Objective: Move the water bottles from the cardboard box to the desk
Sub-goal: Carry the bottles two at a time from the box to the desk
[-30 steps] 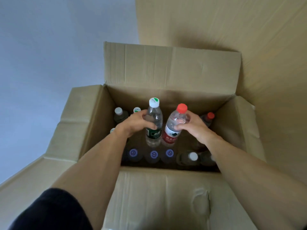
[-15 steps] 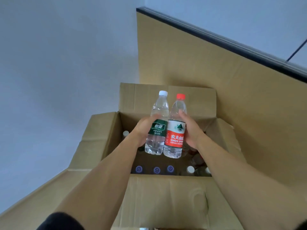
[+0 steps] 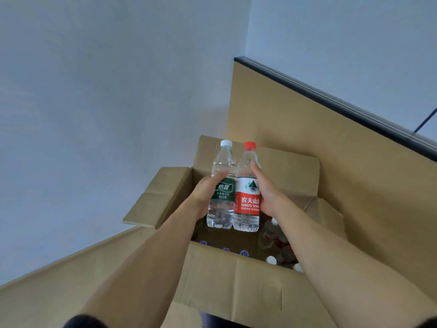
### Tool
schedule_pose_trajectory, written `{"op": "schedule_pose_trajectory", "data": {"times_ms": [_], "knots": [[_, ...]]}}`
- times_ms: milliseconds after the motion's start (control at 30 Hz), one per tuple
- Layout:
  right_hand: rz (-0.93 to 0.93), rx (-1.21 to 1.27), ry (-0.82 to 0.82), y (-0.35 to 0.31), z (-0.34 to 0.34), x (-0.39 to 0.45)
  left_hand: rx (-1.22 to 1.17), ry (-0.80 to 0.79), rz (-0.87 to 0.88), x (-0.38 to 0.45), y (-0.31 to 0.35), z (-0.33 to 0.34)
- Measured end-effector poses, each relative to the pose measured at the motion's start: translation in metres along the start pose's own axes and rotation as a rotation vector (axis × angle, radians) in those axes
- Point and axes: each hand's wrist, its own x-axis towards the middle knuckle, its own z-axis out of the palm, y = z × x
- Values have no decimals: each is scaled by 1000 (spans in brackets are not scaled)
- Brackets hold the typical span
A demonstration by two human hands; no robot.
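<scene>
Left hand [image 3: 204,194]: fingers wrapped around the green-label bottle [image 3: 221,185], white cap, held upright above the open cardboard box [image 3: 236,275]. Right hand [image 3: 266,194]: fingers wrapped around the red-label bottle [image 3: 247,192], red cap, likewise upright. The two bottles touch side by side, their bases clear of the box contents. Both contain clear water.

Inside the box, further bottles [image 3: 272,233] stand at the right and near side; only caps and shoulders show, some white-capped, some with purple-marked tops along the near wall. The box flaps are folded outward. A tan panel [image 3: 331,162] with a dark upper edge rises just behind and to the right of the box. No table surface is visible in this view.
</scene>
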Motion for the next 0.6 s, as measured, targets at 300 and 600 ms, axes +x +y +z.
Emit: {"op": "schedule_pose_trajectory", "data": {"times_ms": [300, 600], "knots": [[30, -146, -235, 5, 18, -26, 48, 258, 184, -67, -16, 5], [70, -235, -433, 35, 89, -49, -7, 571, 222, -143, -38, -31]]}}
